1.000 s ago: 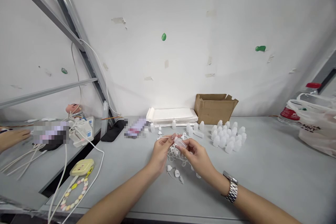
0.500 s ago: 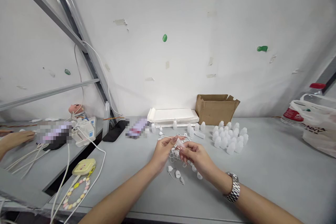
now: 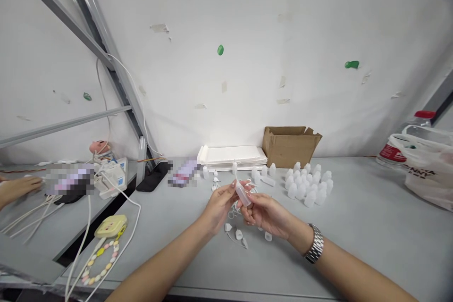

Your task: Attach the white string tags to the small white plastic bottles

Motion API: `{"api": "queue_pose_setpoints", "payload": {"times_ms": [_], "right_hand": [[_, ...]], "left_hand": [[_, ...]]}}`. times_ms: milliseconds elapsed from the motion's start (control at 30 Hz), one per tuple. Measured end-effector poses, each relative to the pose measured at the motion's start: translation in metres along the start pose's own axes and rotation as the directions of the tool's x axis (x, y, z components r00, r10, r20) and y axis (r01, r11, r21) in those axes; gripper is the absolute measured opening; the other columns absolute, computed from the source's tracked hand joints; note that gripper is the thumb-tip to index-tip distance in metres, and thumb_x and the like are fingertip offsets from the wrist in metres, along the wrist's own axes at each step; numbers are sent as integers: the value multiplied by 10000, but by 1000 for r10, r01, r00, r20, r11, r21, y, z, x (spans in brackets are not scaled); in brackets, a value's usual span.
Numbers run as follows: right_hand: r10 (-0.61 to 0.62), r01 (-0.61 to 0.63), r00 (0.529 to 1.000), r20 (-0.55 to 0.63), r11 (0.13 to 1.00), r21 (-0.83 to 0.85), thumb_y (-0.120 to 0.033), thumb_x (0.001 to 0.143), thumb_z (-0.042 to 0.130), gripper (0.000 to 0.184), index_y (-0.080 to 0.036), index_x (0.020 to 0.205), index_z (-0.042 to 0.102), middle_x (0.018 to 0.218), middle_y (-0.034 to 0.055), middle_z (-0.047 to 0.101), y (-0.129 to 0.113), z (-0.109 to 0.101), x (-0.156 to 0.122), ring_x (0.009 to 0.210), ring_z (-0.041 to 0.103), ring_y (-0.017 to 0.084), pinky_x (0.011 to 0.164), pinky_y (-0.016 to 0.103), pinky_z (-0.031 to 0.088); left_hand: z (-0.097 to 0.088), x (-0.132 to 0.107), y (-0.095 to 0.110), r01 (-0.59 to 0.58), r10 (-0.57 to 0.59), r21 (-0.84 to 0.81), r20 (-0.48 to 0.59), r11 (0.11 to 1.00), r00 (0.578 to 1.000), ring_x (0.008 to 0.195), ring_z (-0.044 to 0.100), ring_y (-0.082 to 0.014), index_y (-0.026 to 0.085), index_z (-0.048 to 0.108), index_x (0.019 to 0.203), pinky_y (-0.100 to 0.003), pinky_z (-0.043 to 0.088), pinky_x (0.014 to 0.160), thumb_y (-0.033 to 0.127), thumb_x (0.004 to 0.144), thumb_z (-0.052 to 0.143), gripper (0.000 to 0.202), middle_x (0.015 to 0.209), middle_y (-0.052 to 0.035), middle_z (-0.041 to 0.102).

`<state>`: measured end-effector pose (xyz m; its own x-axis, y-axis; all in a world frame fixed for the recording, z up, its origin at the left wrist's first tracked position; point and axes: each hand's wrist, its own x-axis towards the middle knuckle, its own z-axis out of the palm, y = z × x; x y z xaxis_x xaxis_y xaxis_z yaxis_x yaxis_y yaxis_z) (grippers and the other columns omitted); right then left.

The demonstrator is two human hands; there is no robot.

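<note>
A person's left hand [image 3: 218, 206] pinches the upper end of a tilted translucent bottle [image 3: 243, 195] while the right hand [image 3: 269, 214] (a metal watch [image 3: 314, 244] circles that wrist) grips its lower end, over a gray table [image 3: 354, 245] holding white caps [image 3: 239, 234] and clustered upright bottles [image 3: 300, 191].

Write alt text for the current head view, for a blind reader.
A person's left hand and right hand together hold a small translucent bottle over a gray table. Small white parts lie near the hands; a cluster of similar bottles stands to the right, before a cardboard box.
</note>
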<state>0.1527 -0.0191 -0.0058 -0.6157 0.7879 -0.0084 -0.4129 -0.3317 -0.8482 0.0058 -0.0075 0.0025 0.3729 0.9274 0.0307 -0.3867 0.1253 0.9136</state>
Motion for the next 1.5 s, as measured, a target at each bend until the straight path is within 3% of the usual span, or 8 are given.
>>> {"api": "queue_pose_setpoints", "payload": {"times_ms": [133, 267, 533, 767, 933, 1133, 1400, 1500], "right_hand": [[-95, 81, 990, -100, 987, -135, -435, 692, 682, 306, -133, 712, 635, 667, 30, 618, -1, 3, 1, 544, 516, 94, 556, 226, 393], [-192, 132, 965, -179, 944, -303, -459, 657, 696, 322, -146, 643, 621, 617, 0, 591, 0, 5, 1, 552, 501, 104, 562, 240, 388], [-235, 138, 950, -207, 908, -395, -472, 705, 646, 359, -153, 566, 558, 550, -25, 513, 8, -2, 2, 510, 423, 90, 519, 230, 322], [-228, 165, 967, -117, 904, -393, -467, 750, 606, 336, -151, 638, 581, 600, -9, 532, 1, -2, 1, 532, 438, 97, 539, 236, 325], [-223, 150, 968, -117, 885, -441, -477, 755, 593, 338, -154, 658, 584, 604, -8, 538, 1, 0, 1, 528, 448, 101, 549, 241, 344], [-315, 135, 932, -181, 762, -634, -514, 767, 556, 400, -158, 584, 535, 530, -16, 509, 2, 3, -1, 519, 442, 110, 529, 238, 333], [-259, 173, 954, -152, 888, -426, -528, 730, 591, 399, -165, 583, 519, 533, -31, 494, 6, 0, 4, 480, 424, 91, 505, 233, 332], [-212, 144, 968, -133, 907, -395, -558, 742, 554, 404, -163, 659, 537, 608, 1, 556, 4, -3, 6, 516, 480, 109, 534, 252, 379]], "left_hand": [[0, -1, 0, -44, 48, 89, -48, 995, 998, 804, 592, -200, 147, 684, 932, -315, 420, 739, 424, 769, 563, 344, 993, -103, 670], [0, 0, -1, -64, 68, 78, -47, 995, 997, 785, 586, -193, 142, 693, 894, -304, 407, 739, 431, 757, 574, 341, 960, -99, 679], [-4, 2, -9, 25, -23, -33, 72, 999, 997, 778, 605, -198, 141, 697, 899, -336, 404, 783, 375, 713, 647, 303, 1000, -118, 666], [-4, 3, 1, 30, -25, -84, 63, 996, 998, 1015, 545, -242, 142, 694, 895, -353, 354, 902, 456, 734, 596, 366, 1040, -122, 652], [-5, 3, 2, -52, 52, 27, -14, 998, 999, 1009, 544, -260, 134, 700, 838, -355, 371, 865, 380, 725, 633, 279, 999, -122, 668], [-7, 3, -6, -82, 83, 132, -3, 988, 997, 897, 592, -239, 142, 686, 919, -343, 413, 795, 383, 763, 583, 305, 975, -104, 681], [-4, 3, -8, -48, 44, 50, 76, 998, 996, 969, 581, -230, 160, 627, 1049, -347, 389, 876, 355, 754, 608, 354, 1019, -104, 670], [-5, 4, -6, -33, 32, 42, 40, 999, 999, 999, 568, -241, 164, 621, 1048, -351, 393, 878, 318, 718, 654, 365, 1065, -104, 652]]}}
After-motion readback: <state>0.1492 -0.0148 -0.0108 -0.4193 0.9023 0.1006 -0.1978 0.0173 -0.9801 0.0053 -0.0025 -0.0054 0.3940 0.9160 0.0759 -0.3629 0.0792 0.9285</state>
